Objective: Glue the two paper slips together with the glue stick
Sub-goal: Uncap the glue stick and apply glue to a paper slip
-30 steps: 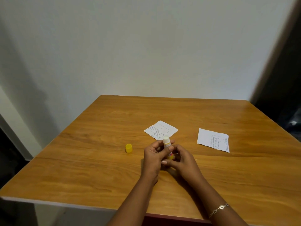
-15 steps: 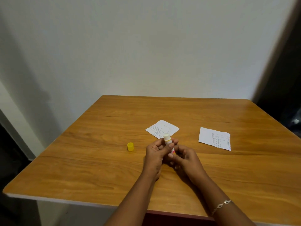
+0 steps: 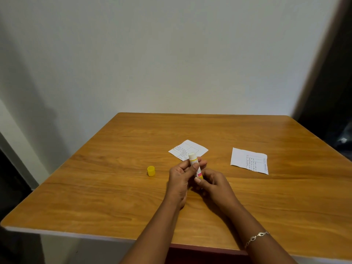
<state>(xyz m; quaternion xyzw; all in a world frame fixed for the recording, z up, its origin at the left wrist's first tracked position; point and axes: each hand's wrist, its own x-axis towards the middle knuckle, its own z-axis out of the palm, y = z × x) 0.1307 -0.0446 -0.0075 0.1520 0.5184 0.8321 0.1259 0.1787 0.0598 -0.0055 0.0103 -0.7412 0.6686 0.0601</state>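
1. Glue stands ready in a white, uncapped glue stick (image 3: 194,164) with a yellow and pink label. It is held nearly upright above the middle of the brown wooden table (image 3: 114,197), with its tip leaning slightly left and far.
2. The left hand (image 3: 181,178) grips the stick's barrel, fingers and thumb curled round it.
3. The right hand (image 3: 213,184) pinches the stick's lower end with curled fingers. A silver bracelet (image 3: 256,238) sits on that wrist.
4. A small yellow plastic cap (image 3: 151,170) stands on the table left of the hands, apart from them.
5. A white printed near-left paper slip (image 3: 187,149) lies flat just beyond the stick's tip, partly hidden by it.
6. A white printed right paper slip (image 3: 247,161) lies flat well apart from the other.
7. A plain white wall (image 3: 171,54) rises behind the table's far edge.
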